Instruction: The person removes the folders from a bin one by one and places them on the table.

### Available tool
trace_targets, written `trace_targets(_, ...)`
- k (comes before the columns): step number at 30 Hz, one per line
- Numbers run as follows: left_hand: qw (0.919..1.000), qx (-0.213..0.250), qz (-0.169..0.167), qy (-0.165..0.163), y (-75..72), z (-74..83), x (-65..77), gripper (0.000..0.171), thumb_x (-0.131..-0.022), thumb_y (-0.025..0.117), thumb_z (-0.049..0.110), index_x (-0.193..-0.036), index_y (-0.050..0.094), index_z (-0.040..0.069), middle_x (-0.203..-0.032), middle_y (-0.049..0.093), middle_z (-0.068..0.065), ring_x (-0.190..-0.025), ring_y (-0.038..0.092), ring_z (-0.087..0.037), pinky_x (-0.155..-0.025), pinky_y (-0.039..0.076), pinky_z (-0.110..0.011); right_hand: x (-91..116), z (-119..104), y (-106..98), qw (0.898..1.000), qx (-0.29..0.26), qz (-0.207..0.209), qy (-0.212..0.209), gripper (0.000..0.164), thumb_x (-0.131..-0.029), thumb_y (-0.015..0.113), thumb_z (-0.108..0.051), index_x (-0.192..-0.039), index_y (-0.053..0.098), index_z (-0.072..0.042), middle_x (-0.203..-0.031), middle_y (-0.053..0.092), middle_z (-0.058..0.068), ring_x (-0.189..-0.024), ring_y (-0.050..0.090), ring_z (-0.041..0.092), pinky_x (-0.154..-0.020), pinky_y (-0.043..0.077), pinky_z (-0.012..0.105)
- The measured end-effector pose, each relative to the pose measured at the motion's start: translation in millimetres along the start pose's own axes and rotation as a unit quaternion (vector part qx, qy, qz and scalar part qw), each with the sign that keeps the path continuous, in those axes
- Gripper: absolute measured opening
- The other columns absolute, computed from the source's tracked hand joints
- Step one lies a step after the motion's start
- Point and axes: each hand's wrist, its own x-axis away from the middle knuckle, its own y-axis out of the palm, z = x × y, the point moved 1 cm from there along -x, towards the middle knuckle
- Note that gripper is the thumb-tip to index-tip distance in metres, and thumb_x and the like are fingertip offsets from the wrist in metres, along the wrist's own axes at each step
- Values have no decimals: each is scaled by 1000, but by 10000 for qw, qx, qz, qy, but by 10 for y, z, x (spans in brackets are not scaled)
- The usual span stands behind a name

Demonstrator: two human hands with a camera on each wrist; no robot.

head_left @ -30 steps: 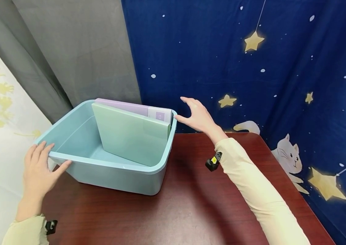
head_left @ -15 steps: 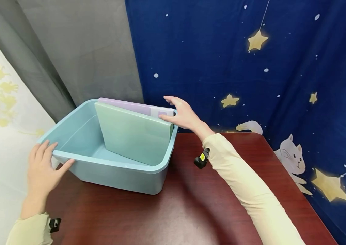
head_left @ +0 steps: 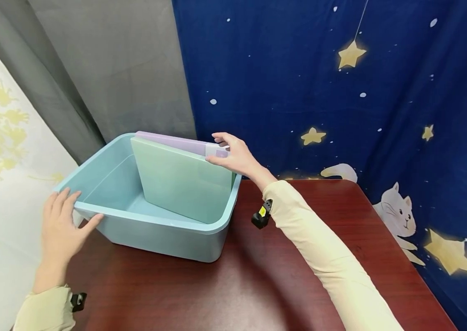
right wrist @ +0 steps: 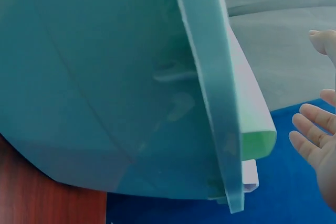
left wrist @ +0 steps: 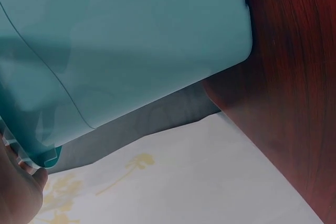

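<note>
A light blue plastic tub point(head_left: 159, 236) stands on the table. Two binders lean inside its right half: a pale green binder point(head_left: 184, 184) in front, and behind it a purple binder point(head_left: 169, 140) with a white label. My left hand point(head_left: 61, 225) grips the tub's near left corner, fingers over the rim and thumb along its front. Over the binders' right upper end hovers my right hand point(head_left: 237, 156), thumb and fingers spread. In the right wrist view that hand point(right wrist: 320, 140) is apart from the green binder's end point(right wrist: 257, 140).
Dark red-brown table point(head_left: 291, 230) extends in front and to the right of the tub. Behind hang a grey curtain point(head_left: 122, 69) and a blue curtain point(head_left: 266, 69) with stars. A white cloth point(head_left: 6, 230) with yellow flowers hangs at the left.
My right hand has moved left from beside the tub's right rim to above the binders' right end. The left hand keeps its place on the tub's corner.
</note>
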Motion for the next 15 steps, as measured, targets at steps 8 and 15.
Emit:
trace_targets(8,9999,81,60,-100,44,0,7,87,-70,61,64,-122,50,-5,-133,39,-28,-130,22,-40,-109,11,-42,-8,46,95,9993,-319,-69,169,61,-76,71,-31,-128,48,-8,-122,54,13,-108,51,24,-90,43,36)
trace_targets(15,9998,140,84,-117,40,-6,10,88,-70,60,64,-121,49,-6,-133,38,-28,-131,21,-40,-109,11,-43,-61,38,163,9983,-472,-145,307,59,-76,72,-29,-127,50,-8,-121,55,13,-108,51,26,-89,43,33)
